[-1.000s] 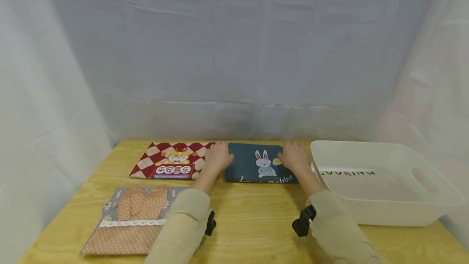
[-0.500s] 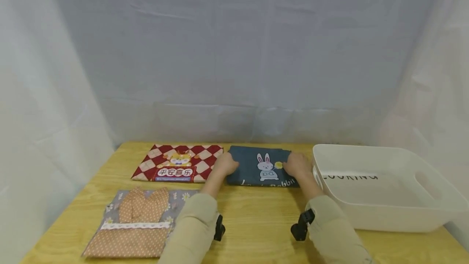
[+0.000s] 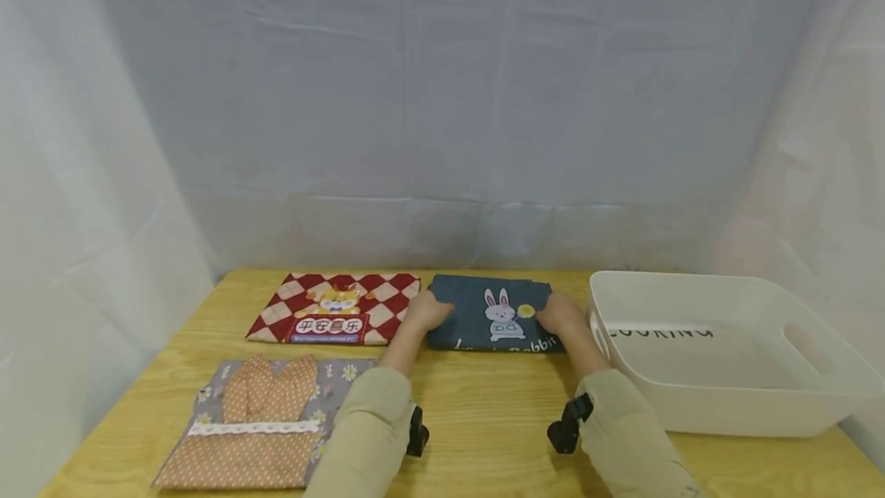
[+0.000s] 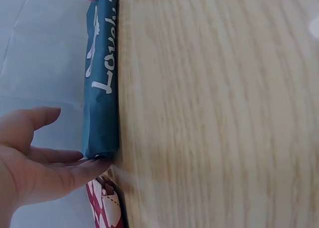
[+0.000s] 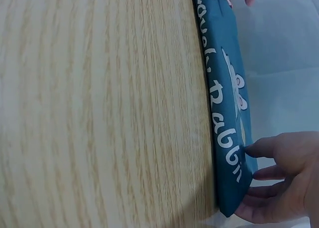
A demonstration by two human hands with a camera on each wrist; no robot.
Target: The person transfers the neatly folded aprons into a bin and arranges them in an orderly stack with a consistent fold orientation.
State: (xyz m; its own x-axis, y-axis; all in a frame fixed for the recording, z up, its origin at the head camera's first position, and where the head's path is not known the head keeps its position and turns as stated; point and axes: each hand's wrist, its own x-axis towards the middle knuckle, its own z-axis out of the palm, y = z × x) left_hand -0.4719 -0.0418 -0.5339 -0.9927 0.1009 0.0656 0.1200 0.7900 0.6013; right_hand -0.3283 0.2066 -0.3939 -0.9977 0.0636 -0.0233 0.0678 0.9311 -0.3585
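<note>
A folded dark teal cloth with a white rabbit and "Lovely Rabbit" lettering lies flat at the back of the table. My left hand is at its left end. In the left wrist view, the fingers of that hand extend against the cloth's end, and the thumb stands away from it. At the right end is my right hand. The right wrist view shows that hand's thumb touching the cloth's upper side, with loosely bent fingers along the end edge. How far the fingertips reach beneath is hidden.
Left of the teal cloth lies a folded red-and-cream checked cloth. Nearer sits a folded grey floral cloth with an orange dotted bow and pocket, partly behind the left sleeve. A white plastic bin stands close on the right.
Both hands stay at the teal cloth's ends. The left hand has shifted slightly right from beside the checked cloth onto the teal cloth's edge. The view has tilted a little.
</note>
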